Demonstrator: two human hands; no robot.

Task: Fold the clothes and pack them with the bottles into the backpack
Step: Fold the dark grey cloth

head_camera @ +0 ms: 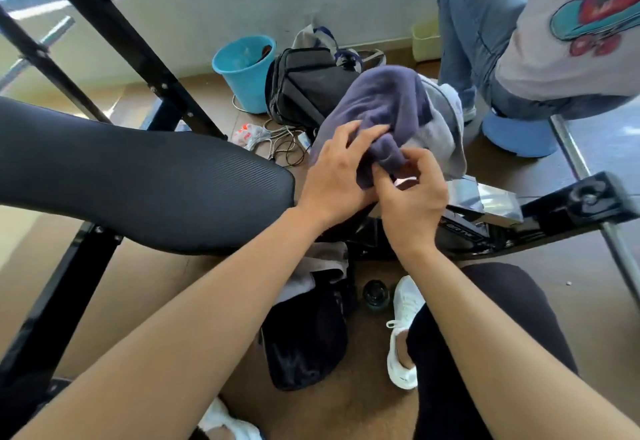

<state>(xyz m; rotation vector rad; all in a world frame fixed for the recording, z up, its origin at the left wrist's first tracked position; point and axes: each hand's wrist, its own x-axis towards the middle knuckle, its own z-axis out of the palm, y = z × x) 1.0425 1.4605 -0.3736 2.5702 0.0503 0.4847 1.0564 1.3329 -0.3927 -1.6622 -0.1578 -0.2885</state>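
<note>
Fingers point(362, 135) of your left hand point(337, 176) curl into the purple garment point(381, 100) in front of you, while your right hand point(414, 194) pinches its lower edge; the pinch itself is partly hidden by cloth. Grey clothing point(438, 135) shows behind it. Below your arms, the dark backpack point(304, 339) lies on the brown floor point(329, 408), a bottle point(375, 296) just beside it, blurred. A seated person point(554, 41) is cut off top right.

A blue plastic bucket point(244, 72) stands on the brown floor point(540, 176). Just beside it lie a crumpled plastic bag point(251, 135) and some tangled cables point(287, 143). At left, a black padded seat point(138, 169) rests on a black metal frame point(138, 41). At top right, another person in jeans point(478, 24) sits on a blue stool point(519, 136).
</note>
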